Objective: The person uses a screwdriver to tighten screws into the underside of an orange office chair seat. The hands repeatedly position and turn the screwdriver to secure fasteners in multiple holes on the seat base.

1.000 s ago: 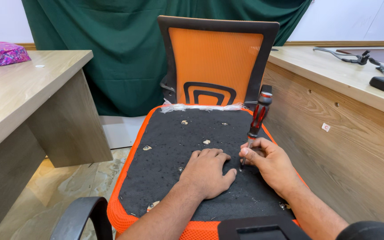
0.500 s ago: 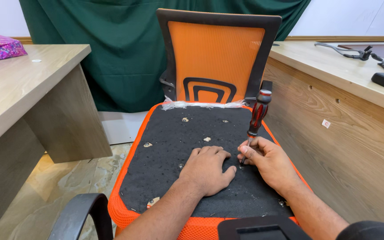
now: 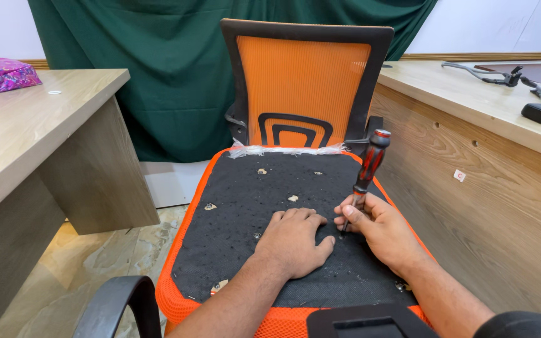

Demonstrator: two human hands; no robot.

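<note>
The left hand point(image 3: 294, 241) lies flat on the black fabric underside of the chair seat point(image 3: 245, 206), palm down, with the fingers spread open and holding nothing. The right hand point(image 3: 380, 228) is just beside it, to the right, and its fingers are closed around the lower shaft of a screwdriver point(image 3: 368, 168) with a red and black handle. The screwdriver stands almost upright, a little tilted to the right, and its tip goes down to the black fabric between the two hands; the tip itself is hidden by the fingers. The seat belongs to an orange mesh office chair point(image 3: 302, 81), which has a black frame around the back. The black fabric carries several small holes point(image 3: 262, 171) where a pale material shows, and many small metal staples. A strip of clear plastic point(image 3: 286, 150) lies along the far edge of the seat. A black armrest point(image 3: 111, 303) is at the lower left. A wooden desk point(image 3: 26, 131) with a pink shiny bag point(image 3: 1, 73) stands on the left, and another wooden counter point(image 3: 471, 94) is on the right. A dark green curtain point(image 3: 170, 69) hangs behind the chair.
</note>
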